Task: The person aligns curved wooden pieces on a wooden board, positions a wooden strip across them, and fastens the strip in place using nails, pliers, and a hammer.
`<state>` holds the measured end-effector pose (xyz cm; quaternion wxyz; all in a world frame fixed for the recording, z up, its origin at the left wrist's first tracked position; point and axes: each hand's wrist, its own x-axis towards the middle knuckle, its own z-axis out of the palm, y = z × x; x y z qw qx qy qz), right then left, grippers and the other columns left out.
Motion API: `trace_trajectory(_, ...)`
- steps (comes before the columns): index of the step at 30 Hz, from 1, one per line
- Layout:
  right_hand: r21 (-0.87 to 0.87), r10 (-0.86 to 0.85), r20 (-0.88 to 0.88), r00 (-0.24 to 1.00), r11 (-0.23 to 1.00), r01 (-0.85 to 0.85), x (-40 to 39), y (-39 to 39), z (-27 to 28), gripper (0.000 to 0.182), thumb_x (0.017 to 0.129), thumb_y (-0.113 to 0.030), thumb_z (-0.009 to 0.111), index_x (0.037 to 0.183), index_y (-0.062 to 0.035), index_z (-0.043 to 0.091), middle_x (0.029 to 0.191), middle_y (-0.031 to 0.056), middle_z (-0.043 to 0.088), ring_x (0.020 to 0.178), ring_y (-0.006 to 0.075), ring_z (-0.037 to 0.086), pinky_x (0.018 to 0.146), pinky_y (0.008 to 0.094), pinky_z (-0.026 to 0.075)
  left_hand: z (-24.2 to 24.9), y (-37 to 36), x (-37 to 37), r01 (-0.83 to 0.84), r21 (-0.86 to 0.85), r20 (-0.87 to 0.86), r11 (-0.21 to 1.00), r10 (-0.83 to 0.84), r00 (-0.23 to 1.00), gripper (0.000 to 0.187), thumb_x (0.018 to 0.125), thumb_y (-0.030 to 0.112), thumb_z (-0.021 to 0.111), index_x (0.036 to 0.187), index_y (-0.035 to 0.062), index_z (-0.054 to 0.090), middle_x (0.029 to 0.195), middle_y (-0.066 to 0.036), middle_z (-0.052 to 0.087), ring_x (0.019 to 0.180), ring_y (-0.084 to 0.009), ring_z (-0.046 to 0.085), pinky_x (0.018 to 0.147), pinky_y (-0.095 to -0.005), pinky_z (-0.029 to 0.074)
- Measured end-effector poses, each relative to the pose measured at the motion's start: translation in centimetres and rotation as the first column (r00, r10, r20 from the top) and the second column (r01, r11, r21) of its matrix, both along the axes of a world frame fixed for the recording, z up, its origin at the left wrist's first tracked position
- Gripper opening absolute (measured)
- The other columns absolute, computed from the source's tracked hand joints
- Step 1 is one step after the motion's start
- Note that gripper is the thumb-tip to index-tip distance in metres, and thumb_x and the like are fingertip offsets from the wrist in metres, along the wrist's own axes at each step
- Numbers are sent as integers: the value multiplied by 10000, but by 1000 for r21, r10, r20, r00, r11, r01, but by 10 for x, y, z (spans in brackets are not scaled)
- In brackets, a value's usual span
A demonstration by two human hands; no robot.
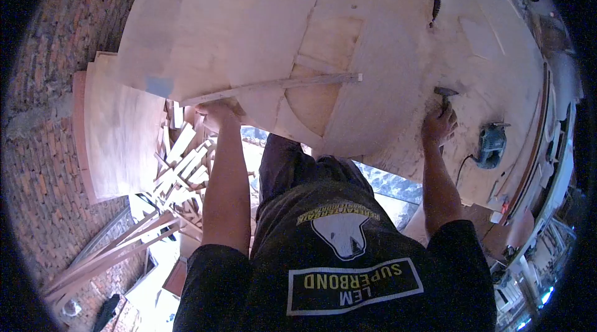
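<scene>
My right hand [439,124] is closed around the handle of a small hammer [446,91], low over the right part of the plywood worktop [392,114]. The hammer's dark head points away from me, and most of the handle is hidden in my fist. A long, narrow wooden strip [267,84] lies slantwise on the worktop. Its left end juts to the near edge, where my left hand [217,115] grips it with fingers partly hidden. Under the strip are thin plywood pieces [314,105], one with a curved side.
A green jigsaw [492,145] with its cord stands on the worktop at the right. A saw blade [435,9] pokes through a slot farther back. Offcuts [186,161] are heaped below on the left, beside leaning panels [118,133] and a brick wall [46,139].
</scene>
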<state>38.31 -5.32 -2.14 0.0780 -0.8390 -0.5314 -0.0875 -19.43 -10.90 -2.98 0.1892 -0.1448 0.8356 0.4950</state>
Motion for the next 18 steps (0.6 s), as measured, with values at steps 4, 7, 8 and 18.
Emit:
trace_trajectory(4, -54, -17, 33, 999, 998, 18, -2, -10, 10, 538, 974, -427, 535, 1466, -210, 509, 1449, 101, 519, 1305, 375, 483, 1070, 578, 360, -37, -55, -37, 231, 155, 86, 961, -246, 966, 806, 1017, 655, 406, 1132, -102, 655, 1024, -209, 679, 923, -311, 653, 760, -458, 536)
trace_trajectory(7, -33, 15, 71, 997, 999, -12, -11, -38, 24, 538, 952, -400, 593, 1450, -206, 531, 1406, 129, 538, 1279, 381, 500, 1058, 592, 353, -23, -107, -57, 563, 163, 89, 810, -580, 809, 588, 1012, 529, 566, 959, -41, 700, 856, -150, 697, 739, -237, 626, 658, -402, 499)
trace_trajectory(8, -17, 49, 82, 995, 999, -48, -15, -55, 29, 541, 943, -390, 615, 1445, -205, 537, 1387, 140, 547, 1269, 383, 506, 1054, 597, 350, -26, -128, -70, 777, -27, -40, 629, -777, 628, 530, 1004, 477, 598, 900, -33, 701, 804, -145, 692, 707, -235, 625, 652, -404, 496)
trace_trajectory(18, -67, -378, -32, 925, 925, 375, -171, -194, 43, 224, 895, -376, 717, 930, -163, 658, 952, 62, 660, 960, 288, 621, 871, 495, 416, 76, -87, -103, 954, -281, -509, -106, -826, -242, 121, 875, 101, 750, 803, 44, 670, 740, -97, 637, 686, -258, 638, 628, -382, 504)
